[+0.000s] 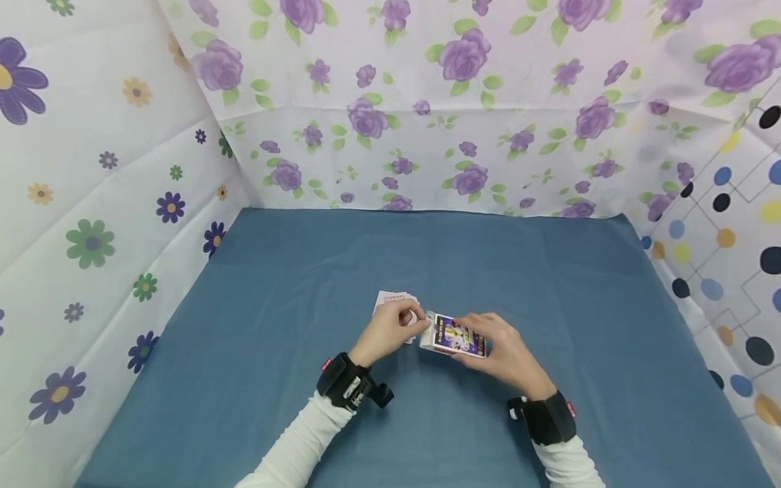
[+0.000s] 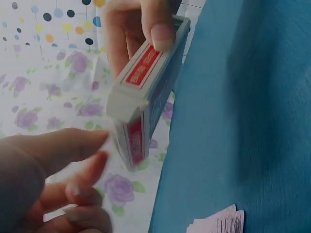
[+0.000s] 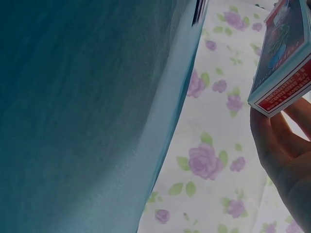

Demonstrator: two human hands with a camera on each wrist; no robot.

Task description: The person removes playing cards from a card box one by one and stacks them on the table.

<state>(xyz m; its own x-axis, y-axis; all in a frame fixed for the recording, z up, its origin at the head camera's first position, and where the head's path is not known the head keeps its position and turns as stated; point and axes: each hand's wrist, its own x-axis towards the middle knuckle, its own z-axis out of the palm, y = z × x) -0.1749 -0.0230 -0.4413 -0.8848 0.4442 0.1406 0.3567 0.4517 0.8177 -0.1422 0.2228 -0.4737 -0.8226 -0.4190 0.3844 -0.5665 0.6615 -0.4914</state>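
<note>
My right hand (image 1: 503, 349) holds a playing card box (image 1: 459, 337) over the cloth, fingers along one side and thumb along the other. The box has a purple picture face in the head view and red printed panels in the wrist views. At its left end my left hand (image 1: 390, 329) has thumb and index tips right at the pale end flap (image 2: 116, 148). A gap shows between those two tips in the left wrist view. Partly hidden behind the left hand, a loosely fanned pile of playing cards (image 1: 390, 296) lies on the cloth.
A blue cloth (image 1: 274, 271) covers the table. Flowered sheets (image 1: 366, 156) hang behind and at the left, and a dotted sheet (image 1: 726, 291) hangs at the right. Each wrist wears a black strap with a camera (image 1: 342, 383).
</note>
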